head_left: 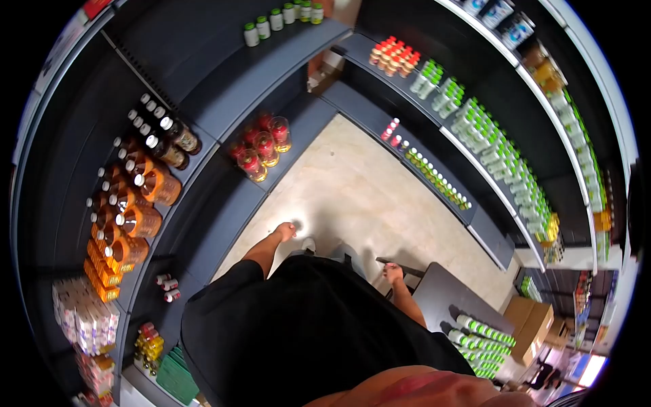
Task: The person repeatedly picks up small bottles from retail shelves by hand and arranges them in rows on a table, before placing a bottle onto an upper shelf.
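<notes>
My left hand [286, 231] hangs over the pale floor beside the left shelf, its fingers curled in; whether anything is inside them is too small to tell. On the other side of my body, my right hand [392, 271] is closed round the dark handle [405, 269] at the edge of a grey cart [453, 293]. Rows of white bottles with green caps [483, 341] stand on that cart.
Left shelves carry orange jugs [139, 220], dark bottles [183, 136], red-topped jars [264, 146] and stacked cartons [85, 315]. Green-capped bottles [488, 142] line the right shelves. Cardboard boxes [530, 325] stand beyond the cart. A green crate [178, 375] sits lower left.
</notes>
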Demonstrator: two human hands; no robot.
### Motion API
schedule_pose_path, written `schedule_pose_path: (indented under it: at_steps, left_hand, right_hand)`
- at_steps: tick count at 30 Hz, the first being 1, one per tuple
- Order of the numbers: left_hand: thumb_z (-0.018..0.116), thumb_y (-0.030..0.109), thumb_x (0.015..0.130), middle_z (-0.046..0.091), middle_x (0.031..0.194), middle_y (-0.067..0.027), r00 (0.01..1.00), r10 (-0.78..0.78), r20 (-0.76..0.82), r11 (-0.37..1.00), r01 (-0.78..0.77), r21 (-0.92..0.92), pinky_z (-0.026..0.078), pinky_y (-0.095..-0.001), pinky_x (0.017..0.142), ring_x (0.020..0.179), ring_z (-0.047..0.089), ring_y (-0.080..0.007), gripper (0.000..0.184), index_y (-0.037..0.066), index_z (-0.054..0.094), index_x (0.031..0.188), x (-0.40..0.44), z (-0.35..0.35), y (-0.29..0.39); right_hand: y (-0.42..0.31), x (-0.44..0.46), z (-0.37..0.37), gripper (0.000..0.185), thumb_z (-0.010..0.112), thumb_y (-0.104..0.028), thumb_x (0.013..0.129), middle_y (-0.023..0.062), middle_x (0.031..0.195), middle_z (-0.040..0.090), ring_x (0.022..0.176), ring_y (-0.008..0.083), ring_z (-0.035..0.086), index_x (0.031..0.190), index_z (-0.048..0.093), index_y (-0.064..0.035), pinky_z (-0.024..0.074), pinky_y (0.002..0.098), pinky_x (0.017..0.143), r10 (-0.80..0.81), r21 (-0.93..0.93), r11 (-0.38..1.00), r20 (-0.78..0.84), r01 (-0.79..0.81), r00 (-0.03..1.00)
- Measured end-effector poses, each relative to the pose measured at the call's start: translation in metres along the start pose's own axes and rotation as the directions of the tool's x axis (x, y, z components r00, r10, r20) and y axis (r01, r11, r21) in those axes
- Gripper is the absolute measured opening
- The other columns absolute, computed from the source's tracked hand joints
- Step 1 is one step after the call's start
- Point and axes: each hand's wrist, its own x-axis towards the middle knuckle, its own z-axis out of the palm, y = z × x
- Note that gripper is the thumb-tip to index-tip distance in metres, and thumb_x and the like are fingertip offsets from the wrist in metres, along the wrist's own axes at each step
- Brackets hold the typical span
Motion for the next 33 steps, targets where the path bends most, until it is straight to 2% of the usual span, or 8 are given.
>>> schedule_pose_path:
  at_steps: [5,7,9,11,14,22,25,33]
  left_hand:
    - [0.052,0.022,0.088,0.07,0.08,-0.0105,0.993,-0.111,-0.032,0.984,0.105,-0.145,0.051,-0.0367,0.065,0.071,0.067,-0.0236,0.022,0.007,0.069,0.086,-0.018,0.012,-0.076]
    - [0.057,0.022,0.09,0.069,0.077,-0.01,0.988,0.152,-0.03,0.988,-0.153,-0.002,0.053,-0.033,0.06,0.064,0.064,-0.0201,0.023,0.003,0.07,0.088,-0.033,0.021,-0.106]
    - [0.059,0.022,0.09,0.069,0.08,-0.0117,0.978,-0.09,0.187,0.984,0.059,0.167,0.054,-0.0359,0.063,0.065,0.066,-0.0213,0.024,0.002,0.071,0.096,-0.045,0.025,-0.106]
    - [0.061,0.021,0.088,0.07,0.08,-0.0113,0.964,0.09,0.252,0.771,-0.227,0.595,0.054,-0.0386,0.065,0.069,0.067,-0.0218,0.026,0.002,0.072,0.103,-0.077,0.01,-0.082]
    - [0.051,0.02,0.094,0.071,0.098,-0.0151,0.875,-0.364,0.32,0.877,0.438,-0.2,0.055,-0.0388,0.07,0.084,0.069,-0.0251,0.025,0.005,0.069,0.103,-0.065,0.026,-0.096]
    - [0.053,0.026,0.093,0.071,0.092,-0.016,0.918,0.21,0.335,0.895,-0.319,0.312,0.054,-0.039,0.07,0.08,0.069,-0.0255,0.027,0.005,0.069,0.101,0.121,-0.068,0.039]
    - [0.058,0.038,0.085,0.067,0.071,-0.0103,0.989,0.048,-0.142,0.969,-0.011,0.247,0.053,-0.0386,0.068,0.065,0.065,-0.0259,0.032,0.008,0.066,0.089,0.186,-0.127,0.13]
    - [0.061,0.028,0.088,0.07,0.084,-0.0058,0.953,0.187,-0.236,0.977,-0.207,-0.06,0.051,-0.0334,0.064,0.07,0.064,-0.0174,0.023,0.01,0.065,0.101,0.268,-0.183,0.302]
  right_hand:
    - [-0.078,0.032,0.024,0.014,0.064,-0.011,0.088,0.0094,0.08,0.066,0.066,0.0182,0.064,0.098,0.062,-0.0014,0.057,0.0329,0.056,-0.046,-0.081,0.996,0.027,0.048,0.999]
    - [-0.098,0.042,0.049,0.018,0.063,-0.013,0.088,0.0091,0.08,0.066,0.064,0.0186,0.064,0.103,0.061,-0.0035,0.0559,0.0334,0.056,-0.012,-0.024,1.0,0.086,0.014,0.996]
    - [-0.098,0.069,0.07,0.022,0.063,-0.018,0.089,0.0087,0.084,0.067,0.068,0.0192,0.065,0.107,0.061,-0.0072,0.0555,0.0344,0.058,-0.008,-0.046,0.999,0.152,0.015,0.988]
    - [-0.113,0.082,0.084,0.023,0.065,-0.025,0.088,0.0052,0.087,0.069,0.067,0.0188,0.067,0.108,0.063,-0.0133,0.0488,0.0336,0.051,0.059,-0.21,0.978,0.262,-0.002,0.963]
    - [-0.161,0.093,0.099,0.026,0.065,-0.03,0.088,0.0024,0.09,0.071,0.066,0.0194,0.068,0.11,0.064,-0.0158,0.0442,0.0328,0.049,0.176,-0.431,0.902,0.434,0.032,0.883]
    - [-0.257,0.219,0.066,0.027,0.058,-0.027,0.092,0.0081,0.095,0.072,0.064,0.0202,0.067,0.114,0.063,-0.0133,0.0479,0.0395,0.052,0.046,-0.361,0.93,0.311,0.073,0.949]
    - [-0.276,0.273,0.049,0.031,0.056,-0.034,0.092,0.0082,0.099,0.071,0.07,0.0204,0.067,0.116,0.06,-0.0146,0.0465,0.0397,0.058,0.067,-0.257,0.966,0.27,0.005,0.96]
    - [-0.295,0.316,0.026,0.032,0.049,-0.028,0.097,0.0113,0.108,0.067,0.084,0.0285,0.065,0.123,0.059,-0.0143,0.0447,0.0451,0.069,0.117,-0.051,0.993,0.224,-0.109,0.968]
